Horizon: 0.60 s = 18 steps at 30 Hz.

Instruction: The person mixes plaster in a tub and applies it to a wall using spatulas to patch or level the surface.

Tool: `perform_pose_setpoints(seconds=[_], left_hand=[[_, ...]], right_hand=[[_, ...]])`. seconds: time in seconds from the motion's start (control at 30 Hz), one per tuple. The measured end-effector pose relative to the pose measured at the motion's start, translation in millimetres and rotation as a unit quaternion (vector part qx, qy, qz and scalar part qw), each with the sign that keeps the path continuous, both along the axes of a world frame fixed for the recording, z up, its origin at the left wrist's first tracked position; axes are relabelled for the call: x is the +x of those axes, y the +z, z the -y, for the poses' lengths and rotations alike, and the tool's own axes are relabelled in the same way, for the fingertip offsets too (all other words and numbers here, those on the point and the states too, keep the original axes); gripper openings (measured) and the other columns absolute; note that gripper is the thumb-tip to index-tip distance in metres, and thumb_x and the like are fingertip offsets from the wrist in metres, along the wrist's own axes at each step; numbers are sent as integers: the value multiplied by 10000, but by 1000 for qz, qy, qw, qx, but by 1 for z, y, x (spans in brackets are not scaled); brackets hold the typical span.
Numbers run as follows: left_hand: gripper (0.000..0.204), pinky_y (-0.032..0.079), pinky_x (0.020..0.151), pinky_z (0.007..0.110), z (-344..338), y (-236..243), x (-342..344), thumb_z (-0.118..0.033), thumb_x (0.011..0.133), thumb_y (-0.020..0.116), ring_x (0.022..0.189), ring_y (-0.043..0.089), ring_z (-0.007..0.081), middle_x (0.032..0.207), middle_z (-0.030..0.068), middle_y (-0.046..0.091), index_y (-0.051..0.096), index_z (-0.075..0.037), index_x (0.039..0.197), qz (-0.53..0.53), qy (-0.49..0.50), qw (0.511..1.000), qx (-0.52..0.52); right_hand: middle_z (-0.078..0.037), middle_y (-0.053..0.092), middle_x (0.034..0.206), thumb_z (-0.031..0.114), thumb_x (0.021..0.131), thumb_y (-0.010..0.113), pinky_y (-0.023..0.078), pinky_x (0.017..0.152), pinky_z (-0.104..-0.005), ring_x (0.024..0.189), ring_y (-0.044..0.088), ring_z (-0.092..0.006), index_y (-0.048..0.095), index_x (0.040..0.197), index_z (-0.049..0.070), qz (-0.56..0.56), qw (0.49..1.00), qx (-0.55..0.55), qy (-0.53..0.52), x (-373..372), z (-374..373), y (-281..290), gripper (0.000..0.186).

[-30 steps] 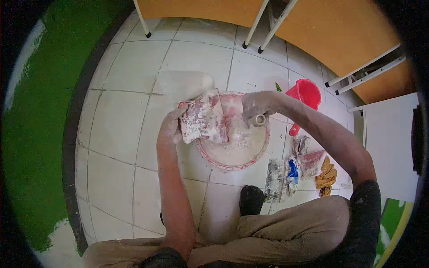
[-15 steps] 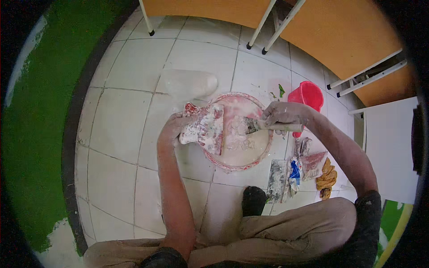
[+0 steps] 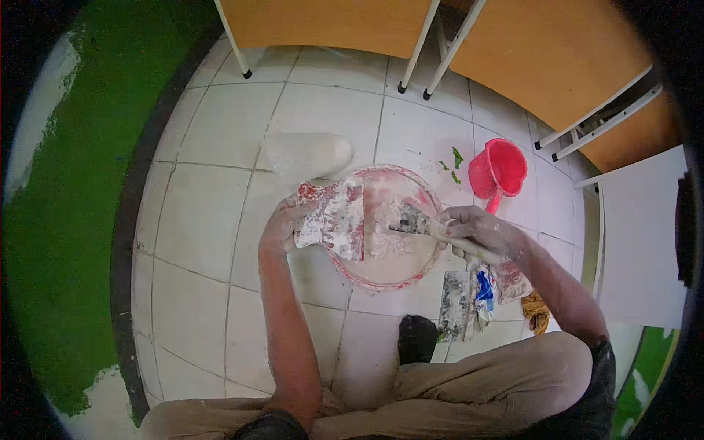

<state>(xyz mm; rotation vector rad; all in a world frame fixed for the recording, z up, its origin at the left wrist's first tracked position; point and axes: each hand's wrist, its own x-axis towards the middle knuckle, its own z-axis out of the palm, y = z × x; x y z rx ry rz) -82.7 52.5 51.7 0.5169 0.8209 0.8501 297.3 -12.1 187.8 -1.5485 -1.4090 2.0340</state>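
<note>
My left hand [image 3: 279, 227] is closed on the edge of a red plastic putty spreader [image 3: 334, 220], its face smeared with thick white paste. The spreader lies over the left side of a round tub [image 3: 375, 287] with a red, paste-streaked rim. Pale filler paste [image 3: 400, 260] covers the inside of the tub. Wrapped round the light handle of a putty knife is my right hand [image 3: 480, 229]. The knife's dark, paste-marked blade [image 3: 411, 220] points left over the tub, a short way from the spreader's straight edge.
A pink dipper [image 3: 499, 172] stands beyond my right hand. Nearer lie a paste-caked flat metal blade [image 3: 457, 304], a blue and white wrapper [image 3: 484, 290], another red spreader [image 3: 512, 282] and a brown cloth [image 3: 537, 312]. Folding tables [image 3: 330, 26] stand at the back; a green wall [image 3: 59, 257] runs along the left.
The putty knife has turned, so its handle now slopes down to the right and its blade sits nearer the spreader. My left hand keeps its hold. The whole view has shifted slightly.
</note>
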Motion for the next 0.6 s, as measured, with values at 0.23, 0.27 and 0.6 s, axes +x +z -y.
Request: perform_pose_setpoints(seconds=[0.23, 0.27, 0.6], left_hand=[[274, 603, 782, 314, 5, 10, 32, -53, 913, 608, 889, 708, 189, 1072, 148, 694, 603, 58, 1164, -14, -37, 999, -20], [275, 601, 784, 307, 7, 6, 35, -62, 917, 610, 886, 708, 186, 1070, 148, 694, 601, 56, 1166, 39, -47, 998, -18], [410, 575, 803, 288, 6, 22, 106, -69, 887, 645, 905, 695, 169, 1101, 131, 689, 544, 64, 1260, 79, -39, 996, -4]], right_hand=[[-19, 595, 873, 84, 947, 544, 446, 590, -218, 687, 543, -72, 552, 1252, 28, -40, 979, 94, -175, 14, 57, -36, 310], [-9, 583, 854, 77, 939, 560, 430, 604, -225, 690, 528, -71, 555, 1261, 39, -46, 966, 153, -203, 13, 65, -45, 324], [-198, 567, 1094, -33, 816, 621, 527, 782, -376, 919, 615, -330, 610, 1253, 51, 133, 834, 531, -72, 15, 80, -91, 446]])
